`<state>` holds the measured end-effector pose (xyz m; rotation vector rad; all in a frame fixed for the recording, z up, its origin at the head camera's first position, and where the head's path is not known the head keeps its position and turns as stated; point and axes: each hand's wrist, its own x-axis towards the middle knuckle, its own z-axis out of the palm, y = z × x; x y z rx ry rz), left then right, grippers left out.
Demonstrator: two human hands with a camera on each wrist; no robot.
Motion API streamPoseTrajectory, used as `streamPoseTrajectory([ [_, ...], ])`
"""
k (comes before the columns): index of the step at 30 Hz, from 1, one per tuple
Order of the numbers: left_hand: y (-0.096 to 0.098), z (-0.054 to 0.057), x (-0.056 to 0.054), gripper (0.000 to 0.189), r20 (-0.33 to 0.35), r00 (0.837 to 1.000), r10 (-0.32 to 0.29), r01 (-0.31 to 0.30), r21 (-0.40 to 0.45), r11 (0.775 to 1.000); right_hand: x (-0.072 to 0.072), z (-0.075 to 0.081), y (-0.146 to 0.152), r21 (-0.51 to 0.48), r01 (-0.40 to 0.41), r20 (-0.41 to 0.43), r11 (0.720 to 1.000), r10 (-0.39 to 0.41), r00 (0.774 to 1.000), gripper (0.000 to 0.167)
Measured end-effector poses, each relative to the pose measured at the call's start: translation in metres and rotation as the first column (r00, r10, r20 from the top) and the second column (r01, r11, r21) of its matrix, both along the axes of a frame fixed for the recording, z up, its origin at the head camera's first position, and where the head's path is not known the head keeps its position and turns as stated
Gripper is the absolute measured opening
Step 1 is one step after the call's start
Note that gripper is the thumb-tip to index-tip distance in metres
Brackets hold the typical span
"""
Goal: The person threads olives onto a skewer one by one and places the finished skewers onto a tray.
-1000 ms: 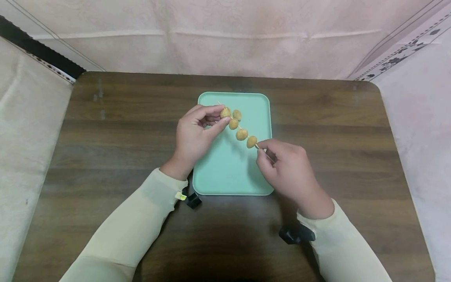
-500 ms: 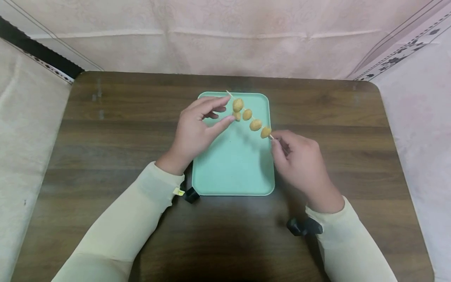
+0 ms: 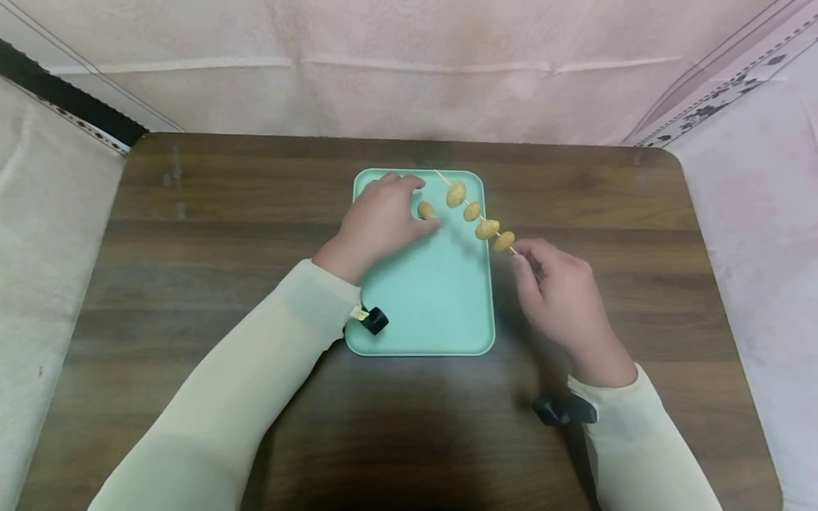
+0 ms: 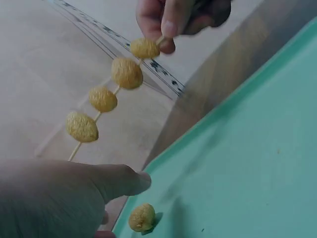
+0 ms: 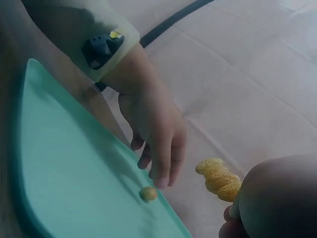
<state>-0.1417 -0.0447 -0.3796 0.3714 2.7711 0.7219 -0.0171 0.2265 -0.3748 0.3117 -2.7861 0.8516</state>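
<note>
My right hand [image 3: 562, 294] pinches the lower end of a thin wooden skewer [image 3: 488, 229]. Several wrinkled golden-brown balls, food by their look, are threaded along it, and its bare tip points up and left above the tray's far right part. One loose ball [image 3: 426, 209] of the same sort lies on the mint-green tray [image 3: 428, 305] near its far end. My left hand [image 3: 383, 216] reaches over the tray with thumb and fingers spread on either side of that ball. In the left wrist view a gap shows between the thumb and the loose ball [image 4: 142, 217].
The tray lies on a dark wooden table [image 3: 224, 284]. Pale patterned cloth [image 3: 409, 92] hangs beyond the table's far edge and at both sides. A small black camera [image 3: 373, 321] is strapped at the left wrist, another [image 3: 565, 409] at the right.
My left hand has let go of the skewer's upper end and moved over the loose ball. The right hand has carried the skewer to the right and slightly away.
</note>
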Motion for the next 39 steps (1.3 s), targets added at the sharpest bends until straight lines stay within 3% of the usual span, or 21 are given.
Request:
streamPoseTrajectory([
  [5, 0.007, -0.005, -0.008, 0.072, 0.023, 0.999, -0.023, 0.024, -0.048, 0.999, 0.002, -0.005, 0.005, 0.009, 0.02, 0.037, 1.0, -0.021, 0.999, 0.016],
  [11, 0.012, -0.011, -0.013, 0.05, 0.018, 0.999, -0.033, 0.033, -0.024, 0.999, 0.003, -0.009, 0.007, 0.007, 0.013, 0.055, 1.0, -0.013, 0.998, 0.017],
  [15, 0.015, -0.014, -0.014, 0.044, 0.025, 0.999, -0.021, 0.021, 0.0, 1.0, 0.002, -0.01, 0.005, 0.002, 0.005, 0.052, 1.0, -0.005, 0.999, 0.017],
  [20, 0.011, -0.018, -0.012, 0.041, 0.035, 0.999, 0.021, -0.025, 0.119, 0.993, 0.002, -0.011, 0.007, 0.006, 0.001, 0.043, 1.0, -0.001, 0.999, 0.017],
  [23, 0.005, -0.02, -0.009, 0.038, 0.032, 0.998, 0.055, -0.061, 0.238, 0.969, 0.003, -0.01, 0.008, 0.008, 0.002, 0.04, 1.0, -0.002, 0.999, 0.017],
  [27, -0.005, -0.018, -0.003, 0.036, 0.075, 0.992, 0.099, -0.122, 0.416, 0.901, 0.004, -0.007, 0.007, 0.0, -0.005, 0.041, 1.0, 0.005, 0.999, 0.017],
  [33, -0.019, -0.013, 0.007, 0.039, 0.208, 0.967, 0.15, -0.25, 0.638, 0.729, 0.009, -0.003, 0.004, -0.01, -0.023, 0.042, 1.0, 0.023, 0.999, 0.016],
  [36, -0.024, -0.014, 0.011, 0.041, 0.237, 0.958, 0.161, -0.284, 0.712, 0.642, 0.011, -0.001, 0.002, -0.01, -0.028, 0.055, 1.0, 0.029, 0.998, 0.017],
  [39, -0.028, -0.016, 0.014, 0.041, 0.234, 0.956, 0.177, -0.294, 0.755, 0.586, 0.013, 0.001, 0.0, -0.015, -0.04, 0.061, 0.999, 0.041, 0.997, 0.017],
])
